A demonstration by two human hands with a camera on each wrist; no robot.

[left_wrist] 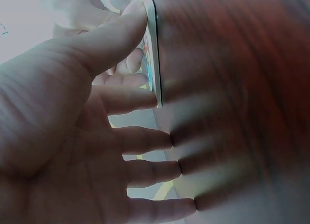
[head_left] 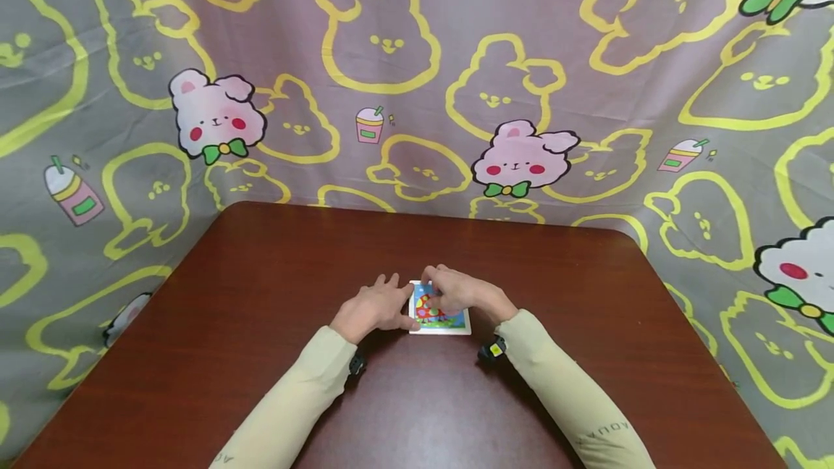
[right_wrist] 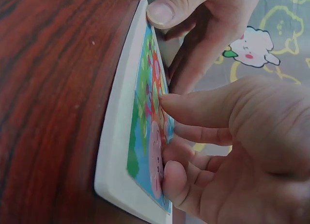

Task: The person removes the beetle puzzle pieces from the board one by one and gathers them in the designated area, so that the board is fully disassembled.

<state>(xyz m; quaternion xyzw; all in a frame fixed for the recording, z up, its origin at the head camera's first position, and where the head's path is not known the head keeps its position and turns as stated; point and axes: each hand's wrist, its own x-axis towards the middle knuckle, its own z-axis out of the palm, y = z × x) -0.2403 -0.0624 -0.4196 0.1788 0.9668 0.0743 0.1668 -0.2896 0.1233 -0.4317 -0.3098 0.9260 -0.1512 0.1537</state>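
The support is a table (head_left: 274,277) with a flat, reddish-brown top, dark streaked wood grain and rounded far corners. From where I stand, the surface shows a sheen, palest toward the person's side. One board (head_left: 438,318) lies flat on the tabletop, near the middle of its width. The board has a white border around a printed picture in blue, red and green. A pale speck (right_wrist: 93,42) marks the wood beside the board. Past the board's corner, three fingertips (left_wrist: 165,139) of the person's left hand (head_left: 378,306) contact the tabletop.
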